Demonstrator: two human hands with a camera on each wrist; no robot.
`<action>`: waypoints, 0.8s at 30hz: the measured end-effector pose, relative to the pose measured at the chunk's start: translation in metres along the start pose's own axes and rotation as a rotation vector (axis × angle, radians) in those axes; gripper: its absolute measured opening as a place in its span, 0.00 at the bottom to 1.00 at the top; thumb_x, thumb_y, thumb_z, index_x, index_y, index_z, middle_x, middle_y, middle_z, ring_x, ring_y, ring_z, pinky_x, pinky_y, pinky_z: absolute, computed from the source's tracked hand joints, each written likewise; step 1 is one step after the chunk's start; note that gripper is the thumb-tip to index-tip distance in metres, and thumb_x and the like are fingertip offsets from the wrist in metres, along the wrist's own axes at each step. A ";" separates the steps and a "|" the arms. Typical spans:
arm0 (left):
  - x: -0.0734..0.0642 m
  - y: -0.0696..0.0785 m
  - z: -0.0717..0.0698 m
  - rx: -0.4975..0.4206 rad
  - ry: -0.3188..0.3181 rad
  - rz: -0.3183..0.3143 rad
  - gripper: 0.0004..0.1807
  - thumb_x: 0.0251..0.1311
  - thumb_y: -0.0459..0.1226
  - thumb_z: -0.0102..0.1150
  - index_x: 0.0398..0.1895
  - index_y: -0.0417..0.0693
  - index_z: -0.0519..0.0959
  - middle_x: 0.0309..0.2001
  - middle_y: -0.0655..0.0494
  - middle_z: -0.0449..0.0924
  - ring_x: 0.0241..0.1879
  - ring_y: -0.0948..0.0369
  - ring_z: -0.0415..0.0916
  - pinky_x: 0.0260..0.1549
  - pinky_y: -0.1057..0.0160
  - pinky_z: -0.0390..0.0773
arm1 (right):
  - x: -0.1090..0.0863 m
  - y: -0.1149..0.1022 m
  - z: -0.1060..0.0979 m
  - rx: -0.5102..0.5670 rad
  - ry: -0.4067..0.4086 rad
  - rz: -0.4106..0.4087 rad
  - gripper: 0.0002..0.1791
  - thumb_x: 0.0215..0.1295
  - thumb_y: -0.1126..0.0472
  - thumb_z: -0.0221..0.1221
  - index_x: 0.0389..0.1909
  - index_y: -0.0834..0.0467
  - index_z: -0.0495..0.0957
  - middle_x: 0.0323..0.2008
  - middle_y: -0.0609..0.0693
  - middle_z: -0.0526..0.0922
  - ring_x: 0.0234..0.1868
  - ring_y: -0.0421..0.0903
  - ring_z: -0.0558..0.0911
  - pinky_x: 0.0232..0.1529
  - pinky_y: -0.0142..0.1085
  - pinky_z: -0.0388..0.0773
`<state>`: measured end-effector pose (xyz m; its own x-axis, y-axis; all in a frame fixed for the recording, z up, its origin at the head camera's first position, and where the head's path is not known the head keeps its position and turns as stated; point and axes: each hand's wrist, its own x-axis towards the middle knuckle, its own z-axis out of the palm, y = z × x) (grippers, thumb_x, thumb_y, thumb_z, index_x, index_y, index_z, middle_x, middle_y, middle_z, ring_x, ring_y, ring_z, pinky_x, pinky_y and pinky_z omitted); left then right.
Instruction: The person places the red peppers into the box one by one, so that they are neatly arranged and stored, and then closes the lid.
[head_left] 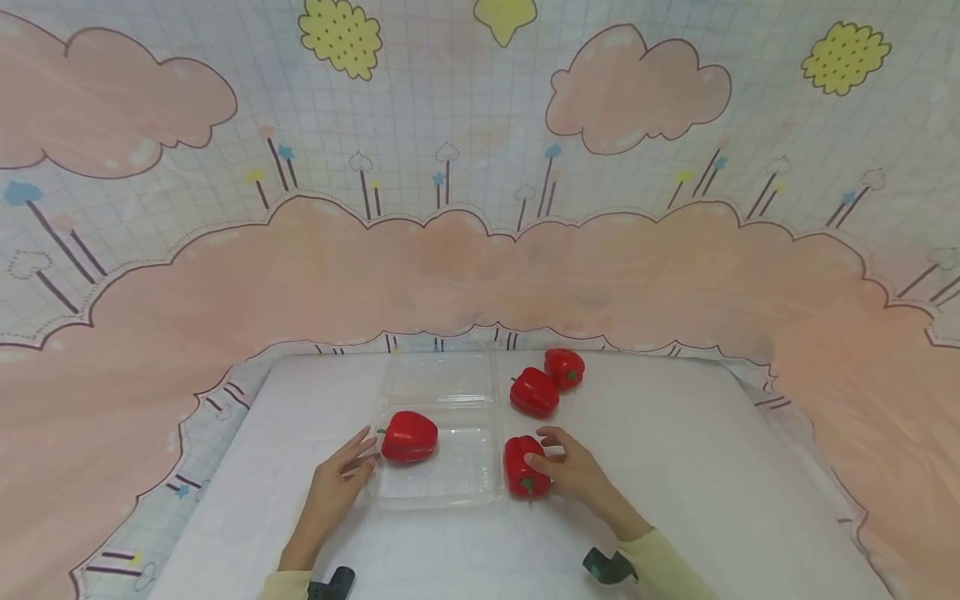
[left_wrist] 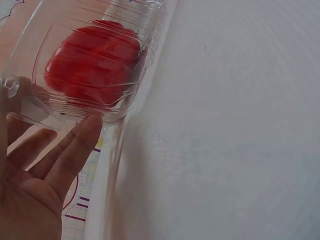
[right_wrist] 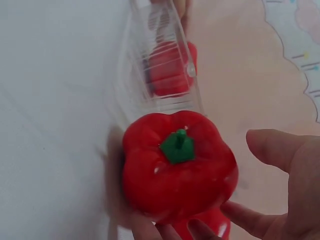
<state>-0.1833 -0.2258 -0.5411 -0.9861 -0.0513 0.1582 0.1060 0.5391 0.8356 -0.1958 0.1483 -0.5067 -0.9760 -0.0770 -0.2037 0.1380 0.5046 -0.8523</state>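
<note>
A red bell pepper lies on its side in the left part of the clear plastic container. My left hand is at the container's left side, fingers extended; in the left wrist view its fingertips are right at the clear wall. Just right of the container sits a second bell pepper, its green stem toward me. My right hand is beside this pepper, with fingers along its far side. The right wrist view shows the thumb apart from the pepper's skin.
Behind the right hand, two more red bell peppers lie close together on the white table. The container's lid lies folded back toward the far edge. A cloud-patterned cloth hangs behind the table.
</note>
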 end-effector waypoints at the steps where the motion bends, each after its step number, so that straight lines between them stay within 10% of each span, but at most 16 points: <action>1: 0.000 -0.001 0.000 0.004 0.000 0.002 0.21 0.64 0.31 0.58 0.62 0.44 0.77 0.71 0.51 0.67 0.55 0.50 0.82 0.47 0.65 0.85 | 0.001 0.001 0.001 0.005 -0.002 -0.002 0.36 0.54 0.48 0.70 0.63 0.52 0.70 0.59 0.56 0.75 0.58 0.59 0.77 0.41 0.48 0.88; 24: 0.001 -0.005 0.000 -0.001 -0.004 0.012 0.21 0.66 0.33 0.57 0.62 0.45 0.77 0.72 0.53 0.67 0.55 0.51 0.82 0.48 0.63 0.85 | 0.003 0.008 -0.015 0.002 0.042 -0.052 0.36 0.52 0.52 0.72 0.64 0.48 0.71 0.62 0.53 0.75 0.57 0.55 0.77 0.44 0.46 0.87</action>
<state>-0.1850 -0.2280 -0.5450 -0.9853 -0.0410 0.1660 0.1180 0.5392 0.8339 -0.2000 0.1651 -0.5074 -0.9880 -0.0675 -0.1386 0.0869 0.4991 -0.8622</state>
